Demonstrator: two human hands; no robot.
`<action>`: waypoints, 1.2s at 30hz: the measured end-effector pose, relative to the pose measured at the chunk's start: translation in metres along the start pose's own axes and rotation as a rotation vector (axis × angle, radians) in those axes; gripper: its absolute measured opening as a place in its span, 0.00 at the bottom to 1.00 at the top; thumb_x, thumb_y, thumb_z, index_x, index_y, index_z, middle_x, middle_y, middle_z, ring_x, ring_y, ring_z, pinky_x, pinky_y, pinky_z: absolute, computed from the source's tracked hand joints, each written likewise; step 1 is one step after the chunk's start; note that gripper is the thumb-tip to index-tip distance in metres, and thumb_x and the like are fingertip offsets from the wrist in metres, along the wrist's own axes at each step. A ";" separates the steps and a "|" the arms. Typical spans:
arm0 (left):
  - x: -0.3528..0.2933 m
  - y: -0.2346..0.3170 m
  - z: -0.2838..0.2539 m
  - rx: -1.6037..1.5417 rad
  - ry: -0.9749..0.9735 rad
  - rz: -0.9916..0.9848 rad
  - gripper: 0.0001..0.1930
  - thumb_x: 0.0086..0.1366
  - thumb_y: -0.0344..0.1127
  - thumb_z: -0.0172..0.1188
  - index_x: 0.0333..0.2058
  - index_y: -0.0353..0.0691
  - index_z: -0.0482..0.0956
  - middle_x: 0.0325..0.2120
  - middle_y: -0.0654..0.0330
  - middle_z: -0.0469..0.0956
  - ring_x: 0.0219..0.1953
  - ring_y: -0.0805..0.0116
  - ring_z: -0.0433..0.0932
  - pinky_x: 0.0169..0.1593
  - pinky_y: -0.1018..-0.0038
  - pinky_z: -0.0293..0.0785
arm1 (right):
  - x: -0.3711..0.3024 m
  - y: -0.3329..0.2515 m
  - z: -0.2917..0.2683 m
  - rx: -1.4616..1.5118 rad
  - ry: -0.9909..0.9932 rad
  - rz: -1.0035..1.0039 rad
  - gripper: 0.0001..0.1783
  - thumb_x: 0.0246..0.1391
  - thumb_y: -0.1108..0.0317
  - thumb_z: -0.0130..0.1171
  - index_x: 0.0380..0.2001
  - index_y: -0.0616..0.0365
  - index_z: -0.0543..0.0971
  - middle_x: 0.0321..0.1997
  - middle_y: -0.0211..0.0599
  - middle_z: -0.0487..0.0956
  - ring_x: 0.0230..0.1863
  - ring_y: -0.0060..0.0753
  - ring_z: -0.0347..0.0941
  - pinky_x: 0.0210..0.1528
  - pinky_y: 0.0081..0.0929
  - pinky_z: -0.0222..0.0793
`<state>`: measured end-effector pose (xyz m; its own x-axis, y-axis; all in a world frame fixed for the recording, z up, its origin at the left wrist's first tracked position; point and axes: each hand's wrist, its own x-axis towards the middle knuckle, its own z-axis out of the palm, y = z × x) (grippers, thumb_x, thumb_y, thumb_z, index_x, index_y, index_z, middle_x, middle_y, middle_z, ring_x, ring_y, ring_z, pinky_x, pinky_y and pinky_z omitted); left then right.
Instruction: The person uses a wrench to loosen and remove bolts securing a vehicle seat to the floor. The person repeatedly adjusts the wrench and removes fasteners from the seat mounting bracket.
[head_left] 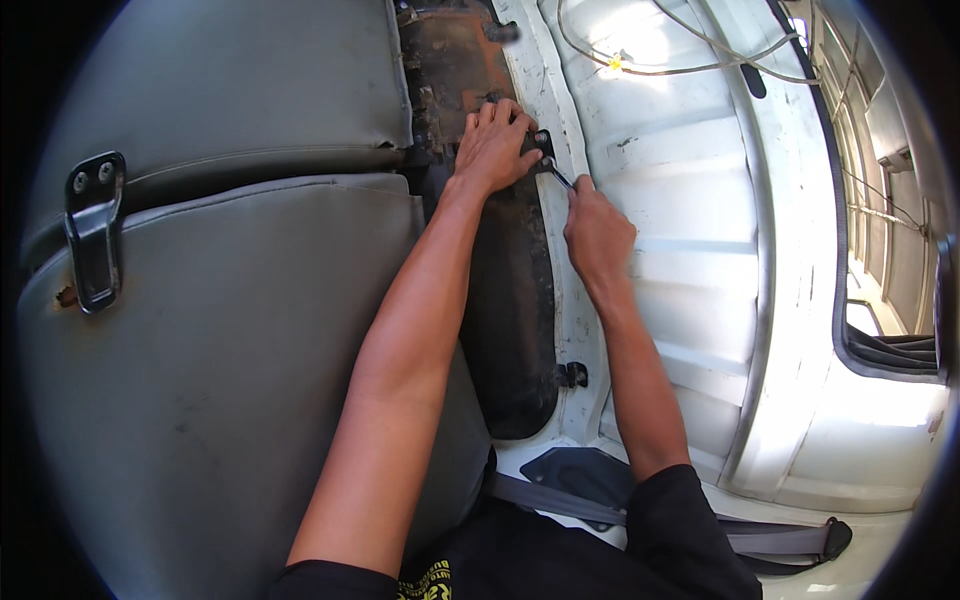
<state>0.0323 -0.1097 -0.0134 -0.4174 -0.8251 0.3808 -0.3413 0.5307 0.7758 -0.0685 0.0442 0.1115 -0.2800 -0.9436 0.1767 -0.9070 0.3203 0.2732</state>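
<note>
A grey seat belt [640, 520] lies nearest, across the lap. The big grey seat cushion [230, 380] looks heavy and soft beside the stiff black panel [515, 300]. The left hand [493, 148] presses flat, fingers together, on the panel's top by a bracket [541, 140]. The right hand [597, 232] is closed around a slim wrench [556, 173], probably light, rigid and slippery; hold it at the shank end.
</note>
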 end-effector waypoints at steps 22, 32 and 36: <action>0.004 0.002 -0.001 -0.030 -0.060 -0.022 0.30 0.58 0.54 0.83 0.57 0.54 0.86 0.60 0.59 0.75 0.66 0.51 0.71 0.67 0.52 0.65 | 0.156 -0.009 -0.050 -0.332 -0.315 -0.588 0.07 0.56 0.62 0.77 0.33 0.52 0.90 0.34 0.47 0.89 0.41 0.55 0.88 0.42 0.52 0.82; 0.002 -0.005 -0.001 -0.012 -0.047 -0.015 0.23 0.65 0.48 0.77 0.57 0.53 0.85 0.60 0.59 0.75 0.66 0.51 0.72 0.67 0.51 0.65 | 0.029 0.011 0.012 -0.152 0.005 -0.223 0.08 0.72 0.60 0.63 0.50 0.46 0.83 0.34 0.41 0.85 0.35 0.55 0.86 0.37 0.55 0.79; 0.005 -0.003 0.000 -0.013 -0.046 0.000 0.23 0.65 0.48 0.77 0.57 0.53 0.85 0.59 0.59 0.75 0.66 0.51 0.72 0.67 0.51 0.65 | -0.003 0.015 0.018 -0.012 0.070 -0.067 0.05 0.71 0.62 0.63 0.45 0.47 0.82 0.33 0.40 0.82 0.35 0.54 0.85 0.37 0.54 0.78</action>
<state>0.0308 -0.1153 -0.0138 -0.4560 -0.8149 0.3577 -0.3307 0.5283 0.7820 -0.0871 0.0503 0.0984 -0.1956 -0.9550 0.2227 -0.9192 0.2577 0.2976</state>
